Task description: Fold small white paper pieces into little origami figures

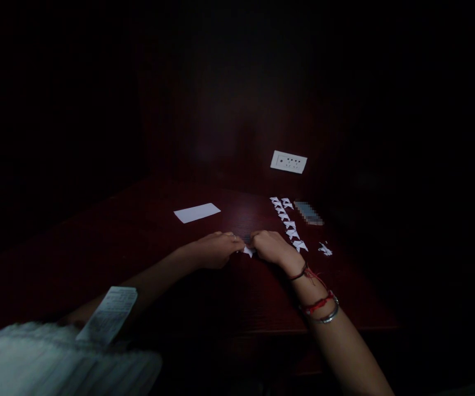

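Observation:
Between my two hands a small piece of folded white paper (248,251) rests on or just over the dark red table. My left hand (216,249) pinches its left side, and a ring shows on one finger. From the other side my right hand (271,246), curled with the knuckles up, closes on its upper right edge. The fingertips are partly hidden, and only a pointed corner of the paper shows. Beyond my right hand, several small folded white paper shapes (290,225) with notched ends stand in a row, with a shorter second row beside it.
A flat white paper strip (197,213) lies beyond my left hand. Thin paper scraps (325,249) and a blurred-out rectangular object (309,213) are at the right. A white socket plate (288,162) sits on the back wall. The table's front edge (262,331) runs below my hands.

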Tool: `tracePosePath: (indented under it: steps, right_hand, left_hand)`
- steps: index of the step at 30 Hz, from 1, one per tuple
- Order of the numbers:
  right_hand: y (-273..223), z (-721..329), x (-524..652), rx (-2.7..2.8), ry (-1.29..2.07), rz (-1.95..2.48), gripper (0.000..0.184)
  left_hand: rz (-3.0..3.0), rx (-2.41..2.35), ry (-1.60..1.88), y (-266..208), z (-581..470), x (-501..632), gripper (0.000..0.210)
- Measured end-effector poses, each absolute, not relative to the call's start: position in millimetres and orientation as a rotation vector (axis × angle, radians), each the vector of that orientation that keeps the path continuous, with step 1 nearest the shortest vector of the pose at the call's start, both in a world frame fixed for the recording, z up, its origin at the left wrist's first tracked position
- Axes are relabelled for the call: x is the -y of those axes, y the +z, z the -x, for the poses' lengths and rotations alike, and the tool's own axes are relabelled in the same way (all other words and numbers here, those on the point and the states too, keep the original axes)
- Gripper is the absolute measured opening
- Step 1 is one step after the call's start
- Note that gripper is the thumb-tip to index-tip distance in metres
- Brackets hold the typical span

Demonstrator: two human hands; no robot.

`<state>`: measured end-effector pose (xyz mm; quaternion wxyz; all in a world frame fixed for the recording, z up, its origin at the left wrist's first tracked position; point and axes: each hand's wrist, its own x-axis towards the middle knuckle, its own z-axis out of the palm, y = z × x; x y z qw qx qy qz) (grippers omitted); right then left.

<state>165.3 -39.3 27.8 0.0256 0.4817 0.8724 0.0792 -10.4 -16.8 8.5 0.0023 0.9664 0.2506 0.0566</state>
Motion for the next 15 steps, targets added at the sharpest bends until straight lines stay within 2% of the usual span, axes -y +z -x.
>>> tracePosePath:
  steps: [9,15]
  right_hand:
    - [26,-181,31,-2.762,0.106,-1.441,0.027]
    - [21,-191,20,-2.952,0.035,-1.564,0.037]
  left_hand:
    - [-3.029,-0.802,0.145,11,10,19,0.044]
    - [-3.073,-0.743,0.191,10,14,16,0.039]
